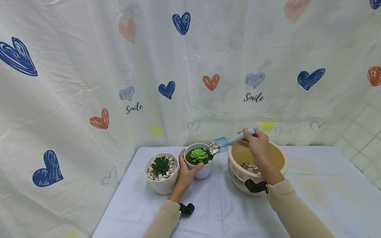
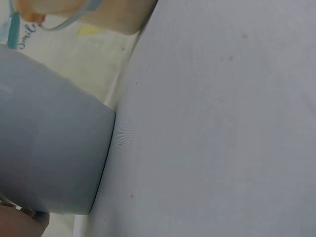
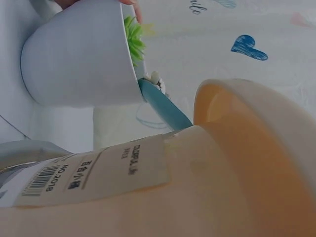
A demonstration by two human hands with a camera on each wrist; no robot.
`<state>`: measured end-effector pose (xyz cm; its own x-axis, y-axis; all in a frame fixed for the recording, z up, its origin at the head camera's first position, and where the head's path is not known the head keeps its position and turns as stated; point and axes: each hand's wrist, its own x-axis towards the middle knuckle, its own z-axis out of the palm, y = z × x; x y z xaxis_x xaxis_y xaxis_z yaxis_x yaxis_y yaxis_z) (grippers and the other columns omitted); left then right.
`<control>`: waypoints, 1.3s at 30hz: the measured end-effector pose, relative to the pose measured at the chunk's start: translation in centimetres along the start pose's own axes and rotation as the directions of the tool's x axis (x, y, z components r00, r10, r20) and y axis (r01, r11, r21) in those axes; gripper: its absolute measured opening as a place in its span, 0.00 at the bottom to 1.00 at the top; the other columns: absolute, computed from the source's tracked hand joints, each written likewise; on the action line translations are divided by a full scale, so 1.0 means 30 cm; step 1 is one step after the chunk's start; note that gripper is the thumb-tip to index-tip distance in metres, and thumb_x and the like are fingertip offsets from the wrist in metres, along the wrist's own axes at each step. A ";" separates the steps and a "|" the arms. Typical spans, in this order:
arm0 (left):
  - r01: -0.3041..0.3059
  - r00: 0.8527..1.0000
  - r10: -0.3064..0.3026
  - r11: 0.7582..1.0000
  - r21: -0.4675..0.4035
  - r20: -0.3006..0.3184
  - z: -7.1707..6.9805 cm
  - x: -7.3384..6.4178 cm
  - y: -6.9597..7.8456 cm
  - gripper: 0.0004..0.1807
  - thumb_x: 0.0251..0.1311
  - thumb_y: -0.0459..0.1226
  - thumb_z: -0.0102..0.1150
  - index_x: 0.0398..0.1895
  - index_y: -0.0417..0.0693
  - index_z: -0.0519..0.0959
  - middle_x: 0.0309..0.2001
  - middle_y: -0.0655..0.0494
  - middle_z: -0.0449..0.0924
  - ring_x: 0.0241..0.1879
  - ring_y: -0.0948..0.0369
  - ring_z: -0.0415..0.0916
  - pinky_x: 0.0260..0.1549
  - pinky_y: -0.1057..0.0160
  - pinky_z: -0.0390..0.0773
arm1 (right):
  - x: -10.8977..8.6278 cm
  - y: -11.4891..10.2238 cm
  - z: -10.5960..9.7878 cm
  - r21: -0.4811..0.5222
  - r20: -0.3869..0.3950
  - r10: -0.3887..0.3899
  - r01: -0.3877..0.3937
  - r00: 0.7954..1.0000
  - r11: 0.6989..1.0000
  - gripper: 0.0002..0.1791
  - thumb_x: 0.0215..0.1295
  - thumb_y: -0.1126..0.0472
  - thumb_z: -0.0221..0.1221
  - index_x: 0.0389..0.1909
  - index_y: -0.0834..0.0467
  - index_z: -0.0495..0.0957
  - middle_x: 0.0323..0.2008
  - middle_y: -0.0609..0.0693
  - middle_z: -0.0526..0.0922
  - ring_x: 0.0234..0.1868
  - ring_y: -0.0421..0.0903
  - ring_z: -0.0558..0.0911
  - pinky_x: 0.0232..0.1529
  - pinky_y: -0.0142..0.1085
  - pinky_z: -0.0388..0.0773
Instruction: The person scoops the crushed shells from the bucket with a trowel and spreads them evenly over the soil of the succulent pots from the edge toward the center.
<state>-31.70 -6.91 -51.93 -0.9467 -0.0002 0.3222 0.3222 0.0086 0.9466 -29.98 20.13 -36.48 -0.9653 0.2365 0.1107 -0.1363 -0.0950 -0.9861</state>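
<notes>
One blue trowel [image 1: 235, 139] slants leftward, blade [image 1: 222, 144] low.

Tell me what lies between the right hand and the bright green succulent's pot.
In the head view, a light-blue trowel carrying pebbles spans it, from the right hand to that white pot; part of the beige planter shows beneath.

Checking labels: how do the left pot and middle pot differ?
Plant: the left pot holds a dark green succulent, the middle pot a light green succulent.
Fill: pebbles surround the left pot's plant; the middle pot mostly shows a green surface.
Wall: the left pot looks faceted, the middle pot smooth and round.
Shared: both are pale and stand on the table.
</notes>
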 end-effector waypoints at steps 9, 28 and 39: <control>0.002 1.000 -0.002 1.000 -0.009 0.015 0.001 -0.002 0.002 0.58 0.57 0.42 0.74 0.82 0.55 0.44 0.78 0.47 0.53 0.75 0.51 0.57 0.73 0.44 0.57 | -0.003 -0.001 0.001 0.005 -0.001 -0.011 0.011 1.000 1.000 0.12 0.77 0.52 0.55 0.48 0.58 0.77 0.40 0.44 0.86 0.39 0.36 0.89 0.46 0.36 0.86; -0.019 1.000 0.020 0.996 -0.087 0.019 -0.006 0.002 -0.002 0.49 0.60 0.34 0.65 0.78 0.50 0.44 0.74 0.38 0.54 0.71 0.47 0.62 0.71 0.56 0.61 | -0.006 -0.013 -0.004 0.068 -0.031 0.020 -0.018 0.999 0.998 0.14 0.78 0.53 0.54 0.49 0.61 0.76 0.41 0.46 0.84 0.41 0.39 0.89 0.45 0.36 0.86; -0.009 0.994 0.015 0.998 -0.060 0.104 -0.020 0.001 0.002 0.42 0.66 0.38 0.48 0.82 0.49 0.46 0.80 0.42 0.42 0.79 0.46 0.45 0.76 0.44 0.49 | -0.005 -0.009 -0.004 0.052 -0.017 0.008 -0.007 1.000 0.999 0.12 0.77 0.52 0.55 0.48 0.57 0.77 0.42 0.46 0.84 0.42 0.37 0.89 0.46 0.35 0.86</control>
<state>-31.71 -7.51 -51.86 -0.9368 0.1040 0.3341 0.3304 -0.0513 0.9424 -29.77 20.24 -36.24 -0.9625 0.2517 0.1007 -0.1409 -0.1472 -0.9790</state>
